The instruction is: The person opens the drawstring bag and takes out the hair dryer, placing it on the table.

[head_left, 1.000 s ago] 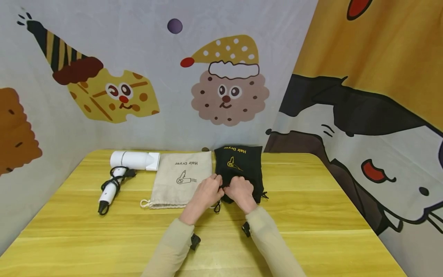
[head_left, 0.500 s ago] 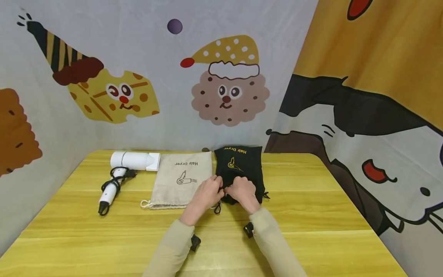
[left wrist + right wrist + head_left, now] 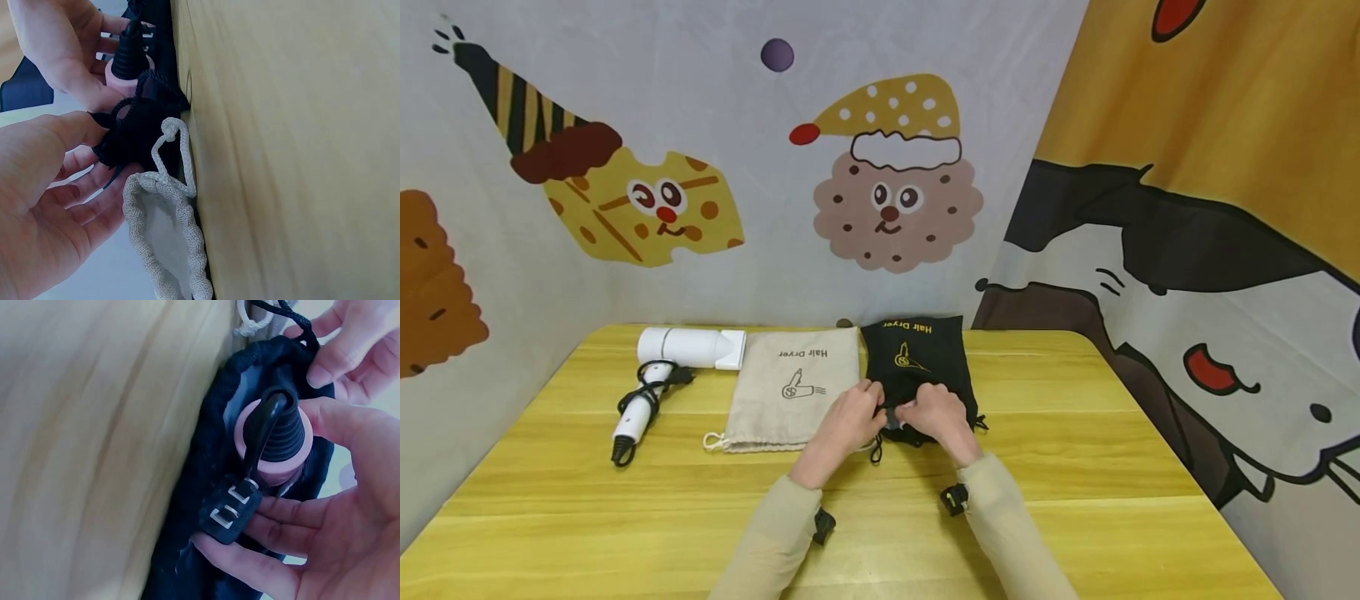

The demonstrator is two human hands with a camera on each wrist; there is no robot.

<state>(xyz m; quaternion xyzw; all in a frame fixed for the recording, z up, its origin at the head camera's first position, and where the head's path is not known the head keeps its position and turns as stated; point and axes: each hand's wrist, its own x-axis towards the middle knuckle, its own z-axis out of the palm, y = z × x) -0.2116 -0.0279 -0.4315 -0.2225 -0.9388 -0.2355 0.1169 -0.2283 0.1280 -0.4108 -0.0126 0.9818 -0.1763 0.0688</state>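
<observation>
A black drawstring bag printed "Hair Dryer" lies flat on the table, its mouth toward me. My left hand pinches the left edge of that mouth. Inside the opening, the right wrist view shows the pink handle end of a hair dryer with a black cord and a two-pin plug. My right hand grips this handle end, thumb on the pink rim and fingers about the plug. The rest of the pink dryer is hidden in the black cloth.
A beige drawstring bag, also printed "Hair Dryer", lies left of the black one. Farther left is a white hair dryer with its cord wound round the handle. A printed curtain hangs behind the wooden table.
My right hand has shifted slightly right and the black bag's mouth has widened, so a bit of what is inside shows between the hands. My left hand has stayed in place.
</observation>
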